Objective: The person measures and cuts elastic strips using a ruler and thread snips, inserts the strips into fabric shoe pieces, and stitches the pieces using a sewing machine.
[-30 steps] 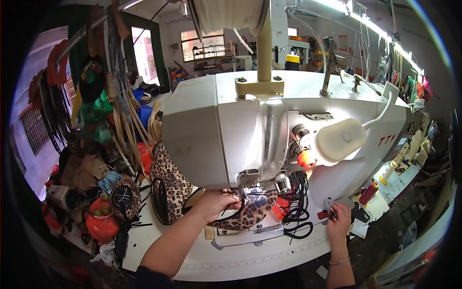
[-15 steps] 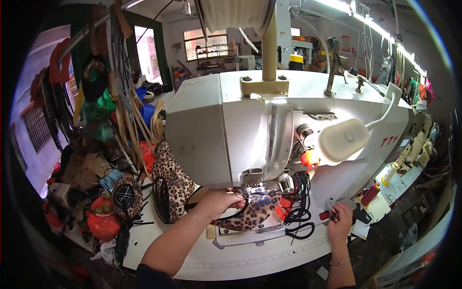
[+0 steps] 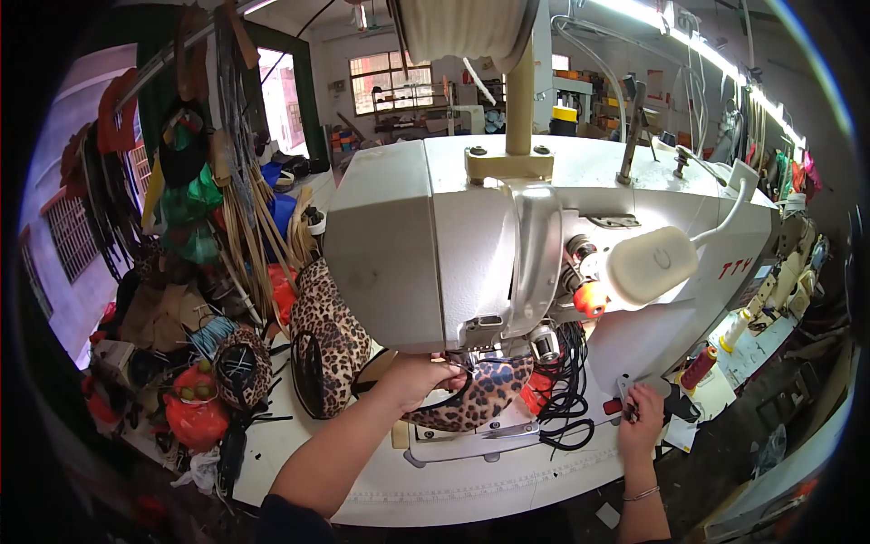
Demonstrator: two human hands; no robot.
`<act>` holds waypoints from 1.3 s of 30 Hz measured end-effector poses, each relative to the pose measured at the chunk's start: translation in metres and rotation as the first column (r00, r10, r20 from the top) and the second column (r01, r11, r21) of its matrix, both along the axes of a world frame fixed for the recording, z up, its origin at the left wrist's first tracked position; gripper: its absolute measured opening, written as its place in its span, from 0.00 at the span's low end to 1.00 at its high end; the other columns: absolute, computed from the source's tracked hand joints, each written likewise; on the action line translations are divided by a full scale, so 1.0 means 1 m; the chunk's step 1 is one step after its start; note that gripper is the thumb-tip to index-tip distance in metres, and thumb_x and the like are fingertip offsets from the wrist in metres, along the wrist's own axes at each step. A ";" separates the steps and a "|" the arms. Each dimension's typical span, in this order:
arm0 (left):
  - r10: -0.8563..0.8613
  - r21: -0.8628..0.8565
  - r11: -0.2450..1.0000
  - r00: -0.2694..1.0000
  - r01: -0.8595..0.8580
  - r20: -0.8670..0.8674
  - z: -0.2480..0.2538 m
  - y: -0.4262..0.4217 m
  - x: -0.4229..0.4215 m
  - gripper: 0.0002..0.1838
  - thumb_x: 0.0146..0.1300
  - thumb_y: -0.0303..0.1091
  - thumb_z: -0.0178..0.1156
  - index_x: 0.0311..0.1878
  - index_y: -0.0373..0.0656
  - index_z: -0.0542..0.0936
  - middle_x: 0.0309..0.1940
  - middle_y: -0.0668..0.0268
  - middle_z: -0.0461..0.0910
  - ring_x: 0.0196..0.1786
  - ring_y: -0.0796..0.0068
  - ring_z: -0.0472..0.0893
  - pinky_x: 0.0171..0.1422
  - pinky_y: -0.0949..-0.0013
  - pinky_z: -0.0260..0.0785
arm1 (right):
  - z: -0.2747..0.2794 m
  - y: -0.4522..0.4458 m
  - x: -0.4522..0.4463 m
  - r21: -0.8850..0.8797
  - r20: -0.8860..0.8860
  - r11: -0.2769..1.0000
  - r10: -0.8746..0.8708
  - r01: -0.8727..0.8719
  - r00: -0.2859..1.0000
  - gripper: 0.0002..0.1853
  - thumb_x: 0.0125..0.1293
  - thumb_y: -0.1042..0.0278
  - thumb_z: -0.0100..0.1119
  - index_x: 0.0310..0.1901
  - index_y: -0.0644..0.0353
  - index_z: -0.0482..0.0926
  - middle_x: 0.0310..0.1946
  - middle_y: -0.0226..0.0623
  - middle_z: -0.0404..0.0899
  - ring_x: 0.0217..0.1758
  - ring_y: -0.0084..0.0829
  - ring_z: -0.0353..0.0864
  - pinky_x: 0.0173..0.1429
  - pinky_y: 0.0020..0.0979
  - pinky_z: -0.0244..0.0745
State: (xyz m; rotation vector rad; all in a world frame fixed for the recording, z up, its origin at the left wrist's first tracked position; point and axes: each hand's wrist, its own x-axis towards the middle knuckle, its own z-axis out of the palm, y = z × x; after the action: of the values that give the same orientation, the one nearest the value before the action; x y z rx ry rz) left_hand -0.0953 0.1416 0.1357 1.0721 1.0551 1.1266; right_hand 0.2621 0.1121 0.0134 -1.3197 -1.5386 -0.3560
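A white sewing machine (image 3: 390, 245) stands over the table. Under its needle area lies a leopard-print piece (image 3: 480, 396) with a black edge strip. My left hand (image 3: 419, 381) is closed on this piece at its black edge, close to the needle, which is too small to make out. At the right, my right hand (image 3: 642, 415) has curled fingers at a small metal lever (image 3: 624, 388) beside the machine's base. Whether the fingers grip the lever is hard to see. More leopard-print material (image 3: 331, 335) lies to the left of the machine head.
Black cords (image 3: 569, 390) hang in a bundle right of the needle area. Small scissors (image 3: 509, 432) lie on the base plate. A red bag (image 3: 197, 422) and a leopard-print roll (image 3: 241, 367) are at the left. A dark red thread spool (image 3: 699, 370) stands at the right.
The view has shifted slightly, so the machine appears a little further right. My left hand stays at the leopard-print piece beside the needle area, and my right hand remains at the lever.
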 end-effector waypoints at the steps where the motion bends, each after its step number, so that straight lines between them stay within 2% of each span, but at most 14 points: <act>1: 0.028 0.010 1.000 0.999 -0.028 0.027 0.002 -0.002 0.001 0.09 0.53 0.12 0.56 0.34 0.34 0.69 0.31 0.55 0.77 0.32 0.65 0.82 0.33 0.73 0.80 | 0.001 0.000 -0.001 0.003 -0.001 1.000 -0.001 0.001 1.000 0.10 0.51 0.80 0.58 0.38 0.66 0.77 0.41 0.43 0.77 0.50 0.46 0.74 0.54 0.38 0.70; 6: 0.018 0.011 1.000 0.999 -0.018 0.049 -0.003 0.000 -0.001 0.12 0.51 0.10 0.55 0.33 0.36 0.67 0.32 0.55 0.76 0.33 0.62 0.82 0.33 0.70 0.81 | 0.015 -0.007 -0.006 -0.072 -0.089 0.997 0.031 -0.038 0.996 0.10 0.55 0.80 0.55 0.40 0.66 0.77 0.44 0.45 0.76 0.53 0.47 0.73 0.58 0.40 0.67; 16: 0.016 0.004 1.000 0.998 -0.016 0.056 -0.004 -0.001 -0.002 0.11 0.54 0.12 0.55 0.32 0.38 0.66 0.32 0.56 0.76 0.34 0.64 0.82 0.34 0.71 0.80 | 0.005 -0.008 -0.007 -0.015 -0.030 1.000 0.018 -0.018 0.999 0.09 0.58 0.80 0.52 0.41 0.66 0.76 0.46 0.45 0.75 0.54 0.48 0.72 0.59 0.41 0.66; 19: 0.019 -0.007 1.000 0.996 -0.018 0.082 -0.006 0.000 -0.003 0.11 0.54 0.12 0.55 0.31 0.39 0.66 0.31 0.56 0.76 0.33 0.64 0.82 0.34 0.72 0.80 | 0.016 -0.015 -0.017 0.035 -0.016 0.999 -0.034 0.034 0.999 0.08 0.63 0.77 0.50 0.42 0.67 0.76 0.43 0.46 0.76 0.52 0.45 0.72 0.58 0.39 0.65; 22: 0.040 -0.008 0.999 0.995 -0.040 0.090 -0.004 -0.003 -0.001 0.11 0.54 0.12 0.55 0.31 0.40 0.65 0.31 0.56 0.76 0.33 0.65 0.82 0.34 0.72 0.80 | 0.019 -0.024 -0.021 0.191 0.042 0.981 -0.055 0.046 0.998 0.08 0.62 0.77 0.51 0.42 0.65 0.76 0.41 0.45 0.76 0.44 0.44 0.74 0.49 0.36 0.69; 24: 0.053 0.011 0.998 0.995 -0.054 0.090 -0.004 -0.003 0.000 0.11 0.54 0.13 0.55 0.31 0.40 0.65 0.31 0.56 0.76 0.32 0.65 0.82 0.34 0.72 0.80 | 0.007 -0.028 -0.020 0.079 -0.253 0.962 0.273 -0.261 0.928 0.07 0.64 0.73 0.51 0.41 0.64 0.76 0.35 0.42 0.76 0.35 0.37 0.75 0.41 0.31 0.70; 28: 0.031 0.019 0.999 0.995 -0.033 0.100 -0.007 -0.001 -0.001 0.10 0.54 0.13 0.55 0.32 0.39 0.67 0.32 0.58 0.76 0.32 0.67 0.81 0.36 0.71 0.80 | 0.008 -0.030 -0.033 -0.018 -0.207 0.963 0.260 -0.269 0.943 0.09 0.68 0.71 0.48 0.44 0.65 0.75 0.34 0.39 0.76 0.31 0.26 0.73 0.36 0.23 0.67; 32: 0.017 0.023 1.000 1.000 -0.018 0.023 -0.013 -0.013 -0.009 0.09 0.54 0.14 0.55 0.39 0.33 0.74 0.34 0.60 0.77 0.34 0.71 0.81 0.39 0.72 0.77 | 0.016 -0.037 -0.050 -0.246 -0.255 0.910 0.271 -0.333 0.928 0.24 0.70 0.50 0.43 0.49 0.66 0.75 0.33 0.36 0.69 0.35 0.26 0.69 0.39 0.25 0.65; 33: 0.026 0.024 0.999 0.999 -0.027 0.026 -0.017 -0.023 -0.014 0.09 0.54 0.14 0.55 0.39 0.33 0.74 0.34 0.60 0.77 0.34 0.71 0.81 0.39 0.72 0.77 | 0.020 -0.039 -0.053 -0.247 -0.252 0.907 0.279 -0.341 0.927 0.24 0.70 0.50 0.43 0.49 0.66 0.75 0.33 0.36 0.69 0.35 0.26 0.69 0.39 0.25 0.65; 34: 0.241 0.164 0.964 0.944 -0.207 -0.226 -0.026 -0.041 -0.021 0.09 0.55 0.16 0.56 0.40 0.32 0.75 0.35 0.61 0.77 0.35 0.72 0.80 0.40 0.72 0.76 | 0.023 -0.041 -0.058 -0.236 -0.238 0.897 0.319 -0.374 0.917 0.21 0.68 0.55 0.46 0.49 0.65 0.75 0.32 0.38 0.70 0.33 0.31 0.70 0.38 0.27 0.66; 35: 0.455 0.340 0.882 0.778 -0.326 -0.434 -0.038 -0.057 -0.027 0.09 0.56 0.18 0.56 0.42 0.31 0.76 0.36 0.62 0.78 0.36 0.73 0.80 0.41 0.72 0.75 | 0.024 -0.043 -0.063 -0.223 -0.232 0.886 0.357 -0.407 0.905 0.17 0.67 0.60 0.48 0.50 0.63 0.76 0.31 0.40 0.70 0.31 0.35 0.71 0.37 0.30 0.67; 36: 0.604 0.625 0.736 0.667 -0.259 -0.436 -0.062 -0.069 -0.032 0.09 0.55 0.19 0.58 0.40 0.33 0.76 0.35 0.62 0.78 0.37 0.71 0.80 0.42 0.71 0.74 | 0.026 -0.044 -0.068 -0.205 -0.249 0.868 0.400 -0.452 0.882 0.14 0.62 0.70 0.54 0.49 0.63 0.77 0.33 0.40 0.70 0.32 0.33 0.72 0.36 0.28 0.68; 37: 0.734 0.837 0.532 0.562 -0.129 -0.381 -0.084 -0.081 -0.036 0.09 0.53 0.20 0.60 0.39 0.35 0.77 0.35 0.63 0.78 0.37 0.70 0.79 0.42 0.70 0.74 | 0.032 -0.049 -0.074 -0.208 -0.266 0.866 0.397 -0.455 0.878 0.14 0.62 0.70 0.54 0.49 0.63 0.77 0.33 0.40 0.70 0.32 0.33 0.72 0.36 0.28 0.68; 39: 0.812 0.937 0.344 0.479 0.067 -0.332 -0.092 -0.111 -0.024 0.13 0.47 0.20 0.64 0.38 0.41 0.79 0.32 0.63 0.76 0.37 0.65 0.80 0.42 0.68 0.73 | 0.046 -0.060 -0.088 -0.264 -0.465 0.739 0.466 -0.620 0.753 0.15 0.55 0.78 0.58 0.46 0.63 0.78 0.34 0.38 0.71 0.33 0.30 0.73 0.36 0.26 0.69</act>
State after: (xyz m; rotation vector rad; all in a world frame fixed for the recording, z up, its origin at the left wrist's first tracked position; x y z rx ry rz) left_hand -0.1191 0.0304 0.0435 2.4624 1.5661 1.8244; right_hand 0.1736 0.0520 0.0595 -1.0663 -1.6341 0.6054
